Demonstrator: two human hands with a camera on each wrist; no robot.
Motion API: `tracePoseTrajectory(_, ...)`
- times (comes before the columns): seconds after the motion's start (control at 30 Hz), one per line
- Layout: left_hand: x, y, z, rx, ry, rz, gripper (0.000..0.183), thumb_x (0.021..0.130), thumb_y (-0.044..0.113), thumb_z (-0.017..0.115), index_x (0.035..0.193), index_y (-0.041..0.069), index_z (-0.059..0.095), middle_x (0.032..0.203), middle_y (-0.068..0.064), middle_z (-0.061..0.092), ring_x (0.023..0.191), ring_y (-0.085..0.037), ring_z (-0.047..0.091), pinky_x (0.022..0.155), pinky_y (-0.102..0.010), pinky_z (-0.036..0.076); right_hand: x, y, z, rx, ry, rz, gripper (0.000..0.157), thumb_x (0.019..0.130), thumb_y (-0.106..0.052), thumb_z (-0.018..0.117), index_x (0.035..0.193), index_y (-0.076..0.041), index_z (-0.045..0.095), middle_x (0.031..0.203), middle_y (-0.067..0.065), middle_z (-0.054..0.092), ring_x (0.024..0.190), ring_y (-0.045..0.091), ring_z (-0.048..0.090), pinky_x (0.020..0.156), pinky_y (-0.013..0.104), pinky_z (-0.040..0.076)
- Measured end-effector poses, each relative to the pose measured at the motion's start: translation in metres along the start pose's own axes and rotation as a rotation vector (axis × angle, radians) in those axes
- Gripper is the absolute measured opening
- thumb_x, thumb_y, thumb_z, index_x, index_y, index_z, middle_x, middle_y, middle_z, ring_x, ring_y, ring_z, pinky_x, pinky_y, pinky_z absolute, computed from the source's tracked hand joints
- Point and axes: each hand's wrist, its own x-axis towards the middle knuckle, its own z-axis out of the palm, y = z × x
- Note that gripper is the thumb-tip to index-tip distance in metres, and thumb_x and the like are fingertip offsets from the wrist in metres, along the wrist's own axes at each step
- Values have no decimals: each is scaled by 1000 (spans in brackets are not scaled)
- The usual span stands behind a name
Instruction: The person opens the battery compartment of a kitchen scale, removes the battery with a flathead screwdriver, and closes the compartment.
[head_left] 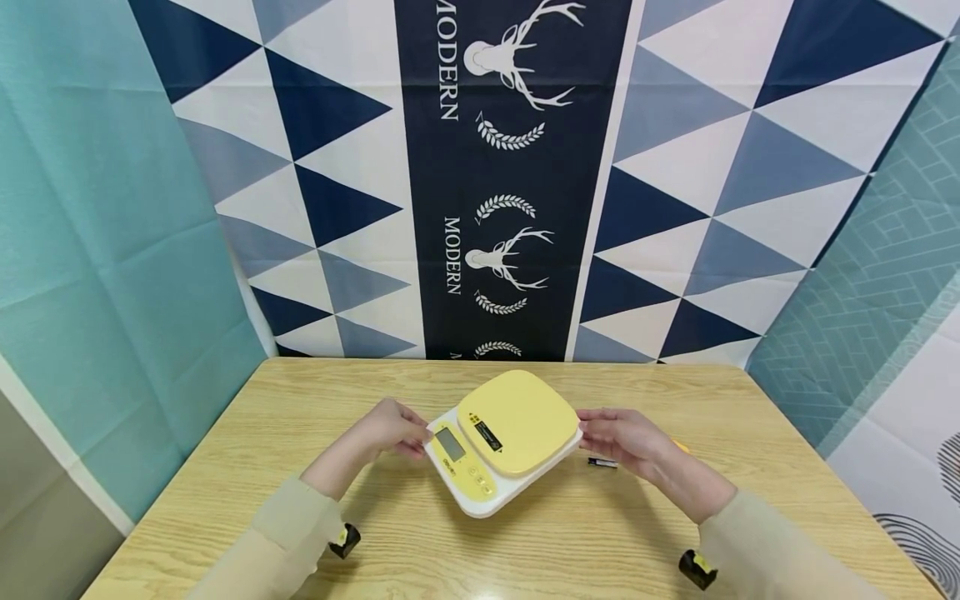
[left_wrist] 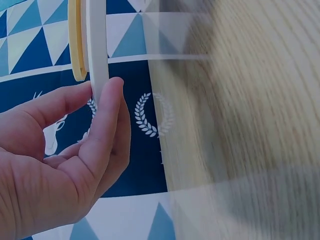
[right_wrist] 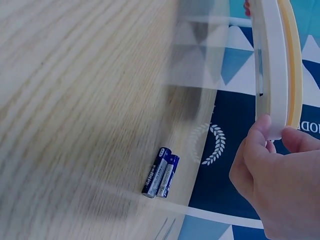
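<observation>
A yellow and white digital kitchen scale (head_left: pixel 517 417) is held between both hands, raised over the table and turned at an angle. Its display and buttons face up toward the head camera. My left hand (head_left: pixel 392 427) pinches the scale's left corner; in the left wrist view the thumb and fingers lie on either side of the white edge (left_wrist: pixel 97 47). On the opposite side my right hand (head_left: pixel 622 442) grips the right corner, thumb on the yellow side and fingers beneath. Two dark blue batteries (right_wrist: pixel 160 173) lie side by side on the table below the right hand.
The wooden table (head_left: pixel 555 550) ends at a patterned backdrop (head_left: pixel 498 183) behind the scale. A small orange thing (head_left: pixel 680 446) shows beyond the right wrist, mostly hidden by it. Curtain-like teal cloth (head_left: pixel 97 250) hangs along the left side.
</observation>
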Motion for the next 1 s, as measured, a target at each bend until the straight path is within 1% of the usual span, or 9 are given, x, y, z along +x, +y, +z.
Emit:
tracePoseTrajectory(0.13,-5,-2,0,6,-16,1,20,80,0,69,96,-10,65,77,-16,68,63,-17,66,66,-33,60,3,0,0,4,9,-9,49,93,0,54,133,20,34,96,5,66,86,11,64,82,23,55)
tracePoseTrajectory(0.33,-11,-5,0,-28,-54,6,22,82,1,68,100,-12,63,78,-17,68,62,-16,66,64,-30,60,9,-1,2,11,40,-23,48,94,0,53,133,20,34,95,3,66,85,9,63,83,23,55)
tracePoseTrajectory(0.5,-14,-12,0,-54,-93,20,25,83,2,68,101,-13,62,79,-17,68,63,-16,66,65,-30,60,16,-3,3,22,56,-6,48,95,-1,51,134,19,33,97,5,64,86,10,63,83,22,55)
tracePoseTrajectory(0.67,-16,-18,0,-36,-124,22,23,82,4,68,98,-12,63,78,-16,67,64,-16,66,66,-31,60,24,-3,3,29,55,9,48,94,1,51,134,20,33,98,5,62,86,10,62,82,22,55)
tracePoseTrajectory(0.8,-19,-22,2,-32,-146,14,22,82,6,69,97,-10,64,78,-15,67,66,-17,67,66,-30,60,30,-2,5,26,76,25,45,93,3,52,133,18,36,98,5,62,85,10,62,80,21,55)
tracePoseTrajectory(0.87,-20,-25,2,-39,-161,15,23,83,7,69,97,-10,64,78,-15,67,66,-17,67,66,-30,60,32,-2,5,17,75,25,46,93,3,52,133,18,36,98,4,62,86,9,62,80,21,55)
tracePoseTrajectory(1.0,-21,-29,4,-58,-191,15,23,83,8,68,97,-10,65,77,-14,67,66,-17,66,66,-30,60,37,-1,6,-3,102,31,44,94,0,52,132,17,40,97,3,64,85,8,62,80,20,55)
